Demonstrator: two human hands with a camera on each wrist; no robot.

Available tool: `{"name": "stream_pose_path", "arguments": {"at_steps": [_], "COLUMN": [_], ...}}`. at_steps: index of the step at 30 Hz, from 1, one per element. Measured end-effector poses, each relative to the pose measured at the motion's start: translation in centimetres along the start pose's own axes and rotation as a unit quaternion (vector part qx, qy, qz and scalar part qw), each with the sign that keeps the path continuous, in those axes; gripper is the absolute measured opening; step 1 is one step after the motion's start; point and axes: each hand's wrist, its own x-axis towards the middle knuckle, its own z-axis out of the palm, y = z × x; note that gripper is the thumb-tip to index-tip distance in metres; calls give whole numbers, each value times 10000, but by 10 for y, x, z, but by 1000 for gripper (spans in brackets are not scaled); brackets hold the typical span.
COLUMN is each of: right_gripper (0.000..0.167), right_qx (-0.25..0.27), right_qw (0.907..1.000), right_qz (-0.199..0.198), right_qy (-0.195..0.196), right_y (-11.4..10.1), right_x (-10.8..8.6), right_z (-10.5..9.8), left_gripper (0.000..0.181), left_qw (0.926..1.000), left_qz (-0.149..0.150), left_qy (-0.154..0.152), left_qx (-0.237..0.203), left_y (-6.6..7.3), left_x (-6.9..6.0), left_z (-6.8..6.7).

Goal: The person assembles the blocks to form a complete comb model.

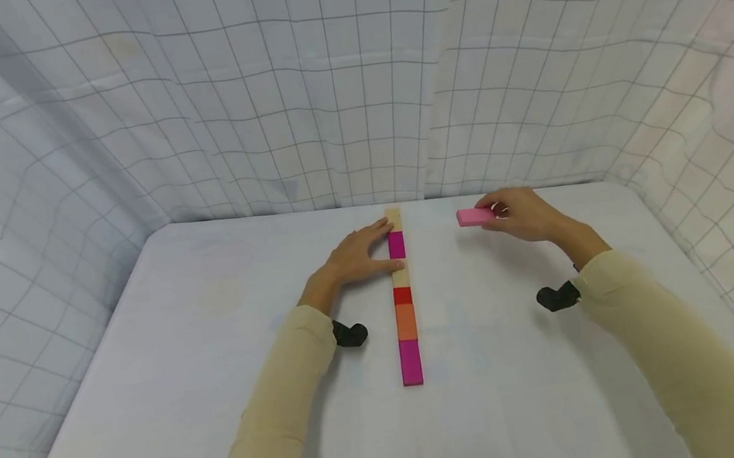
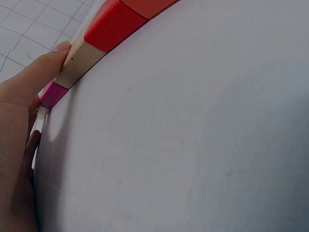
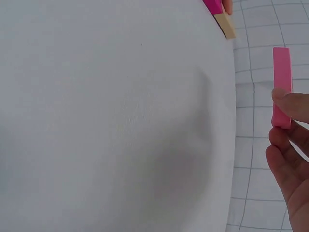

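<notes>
A single-file row of wooden blocks runs away from the person along the middle of the table. From near to far come a magenta block [image 1: 410, 363], an orange block [image 1: 406, 322], a red block [image 1: 402, 296], a plain wood block [image 1: 400, 278], another magenta block [image 1: 397, 245] and a plain block [image 1: 394, 219] at the far end. Spread along its left side, my left hand [image 1: 353, 256] touches the nearer plain block with the thumb and the far one with fingertips. My right hand [image 1: 523, 215] pinches a pink block [image 1: 471, 217] above the table, right of the row's far end.
The white table [image 1: 533, 409] ends at the back just past the row. White grid-patterned curtains [image 1: 360, 81] hang behind it and on both sides. A black wrist device [image 1: 557, 297] juts from the right sleeve, and a similar one [image 1: 351, 334] from the left.
</notes>
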Motion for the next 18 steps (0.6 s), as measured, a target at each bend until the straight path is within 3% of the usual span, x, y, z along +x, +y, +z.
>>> {"name": "stream_pose_path", "arguments": {"at_steps": [11,18], "right_gripper": [34,38], "right_qx": [243,128], "right_qw": [9993,9992], "right_qz": [-146,138], "right_qy": [249,345], "right_y": [-13,-20], "right_x": [42,65], "right_z": [38,53], "left_gripper": [89,87], "left_qw": [9998,9995], "left_qz": [-143,-92], "left_qy": [91,161], "left_qx": [-121,-263], "left_y": [-1,4], "left_x": [-2,0], "left_z": [0,-1]}}
